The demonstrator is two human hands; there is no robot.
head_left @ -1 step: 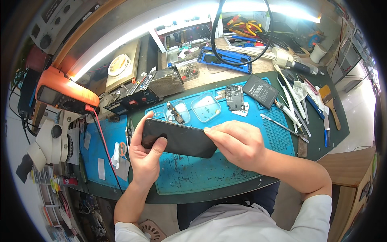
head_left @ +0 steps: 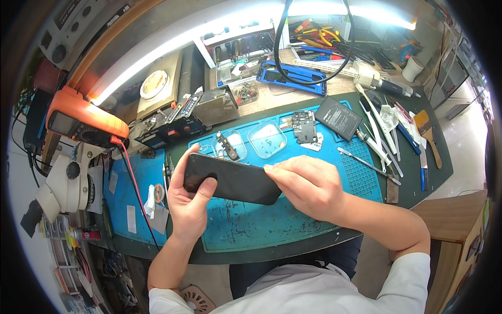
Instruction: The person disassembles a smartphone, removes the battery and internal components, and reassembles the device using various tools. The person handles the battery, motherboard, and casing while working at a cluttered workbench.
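Note:
A dark, glossy smartphone (head_left: 235, 180) is held tilted above the blue work mat (head_left: 251, 230). My left hand (head_left: 191, 201) grips its left end, thumb across the dark face and fingers behind. At its upper right corner, my right hand (head_left: 311, 186) pinches the edge with thumb and fingertips; whether anything small sits in that pinch is hidden. Behind the phone lie two clear plastic dishes, one (head_left: 266, 139) with tiny parts, the other beneath a small dark component (head_left: 227, 146). A phone circuit board part (head_left: 304, 127) and a black battery (head_left: 339, 118) rest farther right.
An orange multimeter (head_left: 86, 123) with a red lead stands at left, near a white microscope arm (head_left: 68, 180). Tweezers, a brush (head_left: 429, 137) and a metal spudger (head_left: 368, 165) lie at right. A blue phone holder (head_left: 291, 78) and black cable loop are at the back.

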